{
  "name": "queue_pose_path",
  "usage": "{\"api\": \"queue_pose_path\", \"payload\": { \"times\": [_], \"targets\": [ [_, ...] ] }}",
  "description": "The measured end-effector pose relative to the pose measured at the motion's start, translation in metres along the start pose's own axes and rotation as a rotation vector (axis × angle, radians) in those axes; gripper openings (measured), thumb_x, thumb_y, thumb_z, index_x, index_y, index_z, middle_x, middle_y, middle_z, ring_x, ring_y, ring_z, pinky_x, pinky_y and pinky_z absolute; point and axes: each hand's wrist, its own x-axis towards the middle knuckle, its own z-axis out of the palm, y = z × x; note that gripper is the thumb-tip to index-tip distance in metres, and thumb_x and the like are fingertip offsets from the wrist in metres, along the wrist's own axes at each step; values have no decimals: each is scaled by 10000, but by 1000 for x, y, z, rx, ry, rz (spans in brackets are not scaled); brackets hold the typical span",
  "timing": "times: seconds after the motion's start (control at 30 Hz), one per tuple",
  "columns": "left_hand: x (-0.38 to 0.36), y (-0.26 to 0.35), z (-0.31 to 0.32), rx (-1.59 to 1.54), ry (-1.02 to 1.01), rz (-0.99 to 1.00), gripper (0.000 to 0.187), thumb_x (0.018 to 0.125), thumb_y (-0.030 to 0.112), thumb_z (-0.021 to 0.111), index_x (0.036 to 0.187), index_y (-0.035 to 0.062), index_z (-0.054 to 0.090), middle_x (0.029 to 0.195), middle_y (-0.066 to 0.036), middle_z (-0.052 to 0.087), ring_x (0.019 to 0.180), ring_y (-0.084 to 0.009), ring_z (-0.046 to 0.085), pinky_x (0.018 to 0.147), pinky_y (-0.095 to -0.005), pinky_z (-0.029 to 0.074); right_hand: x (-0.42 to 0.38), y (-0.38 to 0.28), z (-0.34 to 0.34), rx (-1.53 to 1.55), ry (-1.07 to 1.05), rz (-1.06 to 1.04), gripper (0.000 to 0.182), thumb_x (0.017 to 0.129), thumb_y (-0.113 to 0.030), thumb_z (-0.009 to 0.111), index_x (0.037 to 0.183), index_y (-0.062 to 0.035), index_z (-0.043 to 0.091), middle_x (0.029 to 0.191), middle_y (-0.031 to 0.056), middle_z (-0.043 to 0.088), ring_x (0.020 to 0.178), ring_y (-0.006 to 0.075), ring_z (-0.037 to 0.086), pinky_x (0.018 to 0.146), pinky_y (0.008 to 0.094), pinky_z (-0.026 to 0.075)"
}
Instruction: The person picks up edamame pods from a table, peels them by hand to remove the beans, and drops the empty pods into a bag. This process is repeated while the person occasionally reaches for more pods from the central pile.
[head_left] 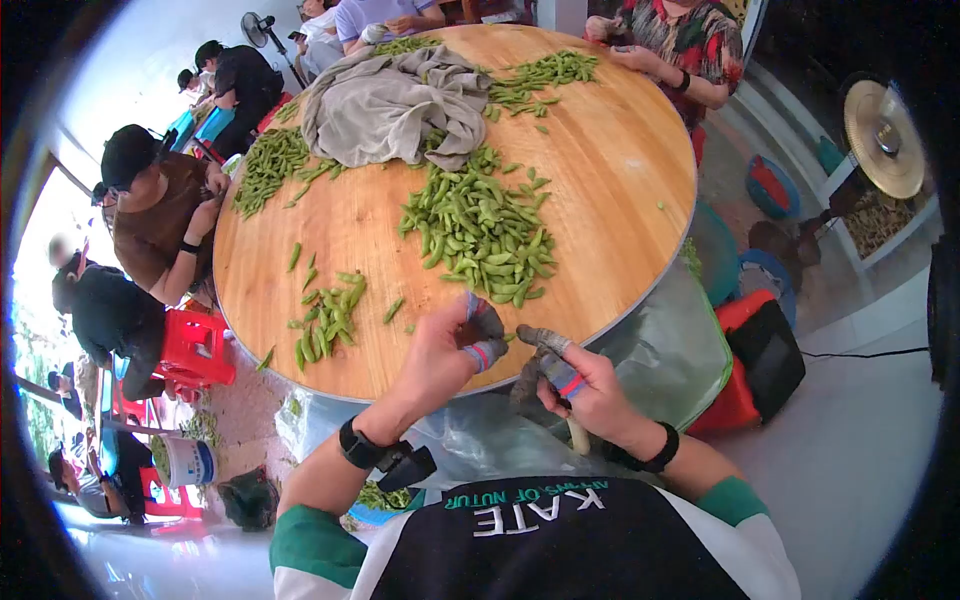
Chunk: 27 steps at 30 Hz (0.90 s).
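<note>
My left hand (447,345) is over the near edge of the round wooden table (620,200), fingers curled together in grey finger covers. Facing it is my right hand (585,385), its covered fingers bent inward and pressed together. A tiny green bit (509,337) shows between the fingertips of both hands; what each hand grips is too small to tell. Beyond them lies a large pile of green pods (485,230). A smaller group of pods (328,318) is left of my left hand. Farther back, a grey cloth (385,105) covers part of the pods.
At the table's left sits a person in brown (150,230); another in a patterned top (675,50) is at the far right. More pods (270,170) lie by the left rim. Clear plastic (650,345) hangs below the near edge. Red stools (195,345) stand left.
</note>
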Motion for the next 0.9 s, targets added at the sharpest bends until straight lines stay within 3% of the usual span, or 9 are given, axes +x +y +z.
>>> {"api": "queue_pose_path", "payload": {
  "times": [0.07, 0.2, 0.57, 0.67, 0.9],
  "targets": [
    [-5, 4, 9, -68, 42, 17, 184, 773, -86, 631, 914, 22, 583, 857, -10, 610, 816, -94, 592, 742, -268, 507, 0, 2, 2, 11, 15, -10, 403, 963, -142, 431, 1357, -61, 435, 633, -8, 518, 509, 49, 433, 458, 203, 355],
    [-10, -1, 22, -100, 119, 92, 197, 766, -108, 602, 927, 4, 582, 847, -21, 611, 789, -90, 595, 700, -241, 499, 0, 8, 5, 30, 11, -24, 421, 962, -149, 438, 1376, -74, 416, 630, -10, 524, 500, 47, 432, 448, 202, 353],
    [-10, 3, 27, -336, 151, -21, 213, 746, -131, 603, 910, 2, 574, 829, -12, 612, 787, -92, 582, 734, -250, 499, -1, 9, 5, 108, -1, -66, 404, 958, -136, 417, 1354, -62, 443, 597, -8, 513, 483, 53, 438, 432, 206, 350],
    [-10, 2, 28, -401, 154, -39, 234, 740, -131, 618, 914, 10, 552, 848, -20, 606, 810, -98, 584, 749, -256, 502, 1, 12, 3, 89, -36, -53, 412, 979, -111, 342, 1381, -45, 404, 623, 27, 536, 483, 72, 433, 435, 216, 350],
    [-10, -1, 29, -423, 165, 45, 256, 733, -135, 623, 910, 22, 526, 871, -22, 591, 822, -105, 578, 746, -267, 507, 1, 7, 3, 59, 2, -59, 367, 952, -134, 435, 1304, -54, 501, 588, -5, 525, 470, 58, 448, 425, 215, 358]
  ]
}}
